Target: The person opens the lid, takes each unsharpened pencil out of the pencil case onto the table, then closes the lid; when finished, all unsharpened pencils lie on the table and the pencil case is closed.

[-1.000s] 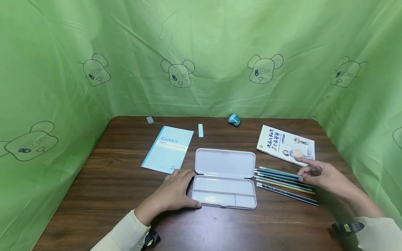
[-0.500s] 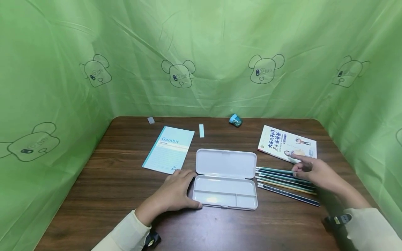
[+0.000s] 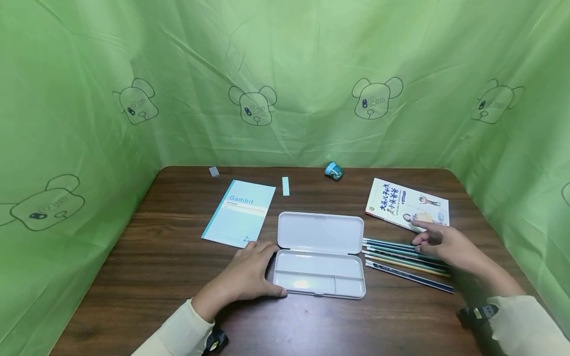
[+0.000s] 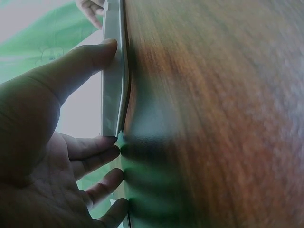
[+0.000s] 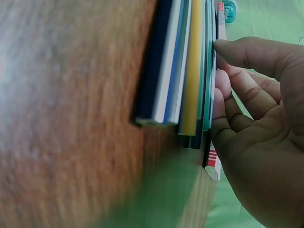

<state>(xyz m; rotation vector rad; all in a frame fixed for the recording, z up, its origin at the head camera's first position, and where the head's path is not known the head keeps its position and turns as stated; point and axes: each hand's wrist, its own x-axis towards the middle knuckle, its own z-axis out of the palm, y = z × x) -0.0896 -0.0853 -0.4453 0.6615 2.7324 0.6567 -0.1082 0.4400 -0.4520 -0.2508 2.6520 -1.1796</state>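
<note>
An open white pencil case [image 3: 307, 284] with a divided tray lies mid-table, its lid [image 3: 320, 232] folded back. My left hand [image 3: 247, 274] holds its left end, the thumb on the front edge; in the left wrist view the index fingertip touches the corner of the case [image 4: 111, 104]. My right hand [image 3: 450, 247] is at the far side of a row of several pencils [image 3: 401, 261], pinching the farthest pencil [image 5: 209, 85] between thumb and curled fingers, with the index finger stretched out over a picture book [image 3: 405, 202]. The right hand partly hides the pencils' right ends.
A pale blue notebook [image 3: 240, 212] lies behind the left hand. Along the back are a small grey eraser [image 3: 214, 171], a pale blue strip [image 3: 285, 186] and a blue pencil sharpener [image 3: 334, 171]. Green cloth [image 3: 311, 59] surrounds the table [image 3: 156, 277].
My right hand has shifted slightly left along the pencils, and the farthest pencil has moved closer to the others. My left hand stays on the case.
</note>
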